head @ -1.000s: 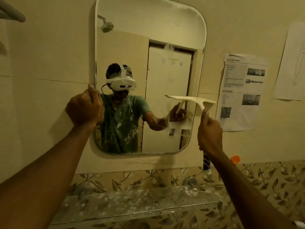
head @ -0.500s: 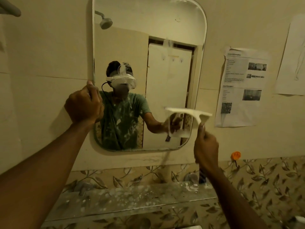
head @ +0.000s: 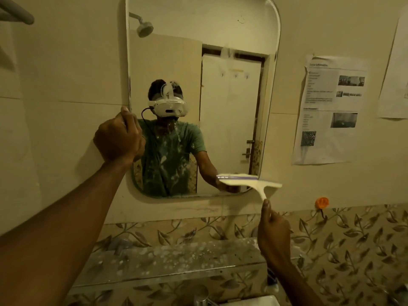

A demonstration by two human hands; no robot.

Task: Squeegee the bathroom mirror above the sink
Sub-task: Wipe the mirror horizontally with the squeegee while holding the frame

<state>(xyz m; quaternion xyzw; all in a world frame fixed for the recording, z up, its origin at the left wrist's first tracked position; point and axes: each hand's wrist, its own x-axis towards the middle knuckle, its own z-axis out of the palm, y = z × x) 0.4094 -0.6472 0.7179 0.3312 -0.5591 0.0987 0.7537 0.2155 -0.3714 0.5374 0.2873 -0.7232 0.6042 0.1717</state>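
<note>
Mount: wide-angle, worn on the head; headset (head: 169, 107) reflected in the mirror (head: 220, 29).
Facing: forward and slightly down, square to the wall (head: 66, 62).
Nearness: close; mirror fills upper centre, shelf (head: 176, 257) below.

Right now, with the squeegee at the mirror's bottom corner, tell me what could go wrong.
1. The right hand pinches only the end of the squeegee handle, so the blade may twist or slip.
2. The blade overhangs the right edge of the mirror; wiped water may drip onto the shelf below.
3. White streaks in the mirror's middle could get missed.
</note>
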